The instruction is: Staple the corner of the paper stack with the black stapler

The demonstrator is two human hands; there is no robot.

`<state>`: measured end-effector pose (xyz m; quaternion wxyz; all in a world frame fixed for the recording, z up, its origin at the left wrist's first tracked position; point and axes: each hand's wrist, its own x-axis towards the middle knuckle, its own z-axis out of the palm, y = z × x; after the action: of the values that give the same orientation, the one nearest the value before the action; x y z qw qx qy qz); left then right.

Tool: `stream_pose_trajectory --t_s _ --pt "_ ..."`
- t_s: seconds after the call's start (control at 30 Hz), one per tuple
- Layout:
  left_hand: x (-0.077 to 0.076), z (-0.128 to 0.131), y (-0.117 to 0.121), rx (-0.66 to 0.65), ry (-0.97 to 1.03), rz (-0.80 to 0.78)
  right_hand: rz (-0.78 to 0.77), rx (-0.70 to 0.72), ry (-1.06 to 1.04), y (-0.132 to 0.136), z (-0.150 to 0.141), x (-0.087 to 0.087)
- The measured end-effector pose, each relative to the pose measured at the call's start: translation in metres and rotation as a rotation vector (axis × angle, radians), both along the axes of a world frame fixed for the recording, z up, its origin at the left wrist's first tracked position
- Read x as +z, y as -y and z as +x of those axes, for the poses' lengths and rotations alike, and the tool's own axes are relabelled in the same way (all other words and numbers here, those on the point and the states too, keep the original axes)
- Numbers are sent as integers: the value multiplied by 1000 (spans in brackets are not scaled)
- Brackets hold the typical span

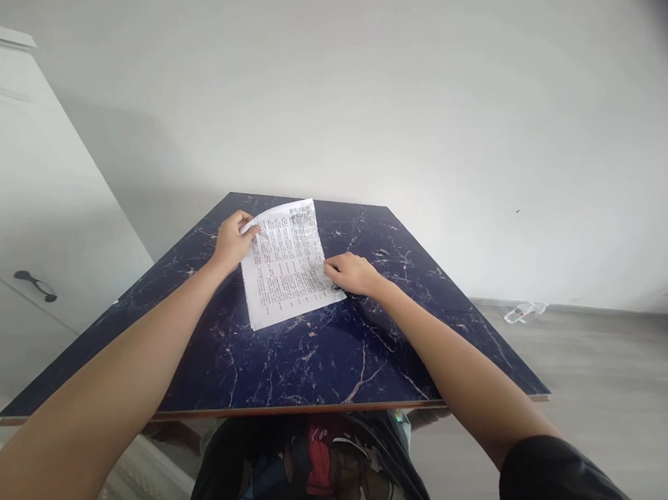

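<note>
Paper (284, 267) is lying aslant on a dark blue, white-veined table (312, 370), between two bare hands. The left hand (233, 242) is grasping its upper left corner, thumb on the face, apparently steadying it while letting the top edge curl upward. The right hand (353, 273) is resting at the right edge, near the lower corner, fingers curled in, probably keeping that side from sliding; whether they are pinching or merely pressing cannot be told. White and densely printed, the paper is showing rows of small, unreadable text and a darker patch near its upper right corner. Its right side is looking creased, and its left edge is suggesting more than one layer.
</note>
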<state>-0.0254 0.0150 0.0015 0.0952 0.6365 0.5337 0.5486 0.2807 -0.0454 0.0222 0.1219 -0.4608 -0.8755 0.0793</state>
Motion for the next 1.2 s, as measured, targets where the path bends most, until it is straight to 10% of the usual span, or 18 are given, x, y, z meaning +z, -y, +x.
stream_pose_trajectory --t_s 0.9,1.2 --pt "-1 4 3 -21 11 -31 118 -62 423 15 -25 -9" --pt "-7 -6 -2 -11 -48 -65 -341 258 6 -8 40 27"
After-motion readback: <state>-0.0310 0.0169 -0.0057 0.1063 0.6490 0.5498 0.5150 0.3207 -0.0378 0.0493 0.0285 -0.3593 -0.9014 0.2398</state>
